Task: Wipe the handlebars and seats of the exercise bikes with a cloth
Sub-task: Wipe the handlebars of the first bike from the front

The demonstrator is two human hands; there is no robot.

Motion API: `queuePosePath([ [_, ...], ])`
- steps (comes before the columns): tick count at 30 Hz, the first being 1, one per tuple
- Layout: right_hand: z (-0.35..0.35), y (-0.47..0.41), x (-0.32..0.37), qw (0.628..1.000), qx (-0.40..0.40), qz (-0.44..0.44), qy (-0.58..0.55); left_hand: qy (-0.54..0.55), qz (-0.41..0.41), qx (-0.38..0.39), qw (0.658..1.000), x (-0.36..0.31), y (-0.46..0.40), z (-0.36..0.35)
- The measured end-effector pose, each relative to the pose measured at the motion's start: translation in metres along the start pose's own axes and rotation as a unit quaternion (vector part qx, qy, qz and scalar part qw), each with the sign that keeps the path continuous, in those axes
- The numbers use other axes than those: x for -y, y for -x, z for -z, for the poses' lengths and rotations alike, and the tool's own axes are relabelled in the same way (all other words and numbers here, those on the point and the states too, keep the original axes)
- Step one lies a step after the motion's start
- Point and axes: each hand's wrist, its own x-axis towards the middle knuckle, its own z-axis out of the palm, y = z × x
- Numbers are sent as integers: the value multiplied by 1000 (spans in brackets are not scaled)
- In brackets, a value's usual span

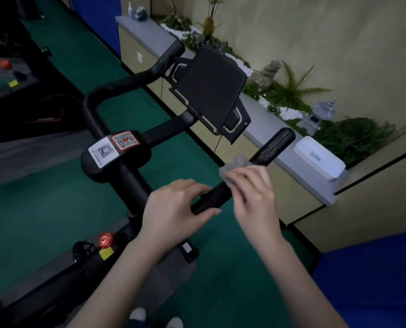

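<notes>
Along the wall from twelve o'clock round to three runs a long planter bed [289,100] filled with ferns, white pebbles, one rock ornament [268,71] and one small stone lantern [318,116]. In front of it a grey ledge [266,129] carries one white rectangular box [319,160] at three o'clock; its contents cannot be made out. At the ledge's far end, near twelve o'clock, stand one small bottle [130,10] and one round dark object [141,13].

The exercise bike's black handlebar [221,194] fills the middle, with one dark tablet holder [210,91] above centre. Two QR stickers [114,146] sit on the stem pad at nine o'clock from centre, one white, one red-framed. One red knob [106,240] shows at seven o'clock on the frame.

Two bare hands work the near bar end. The left hand [173,209] curls round the bar, thumb under, fingers over the top. Just at its two o'clock, the right hand [251,188] pinches a crumpled grey cloth [235,165] against the same bar, fingers bent around it. The cloth touches the bar between the hand and the rounded grip tip [280,140].

At nine to eleven o'clock, another machine [14,76] stands on the green floor [55,204].
</notes>
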Motion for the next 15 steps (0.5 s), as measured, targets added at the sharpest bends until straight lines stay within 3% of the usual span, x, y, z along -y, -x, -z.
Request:
queuePosePath([
  [4,3,-2,-2,991,96,91,-12,-16,-10,-9,1000,2,-1,0],
  [10,13,-16,-8,994,101,2,46,-12,-22,-11,1000,4,-1,-1],
  [12,13,-22,-2,990,139,9,18,-12,-25,-18,999,4,-2,-1],
  [15,17,-39,4,966,257,29,-17,-13,-29,-25,999,5,-2,-3],
])
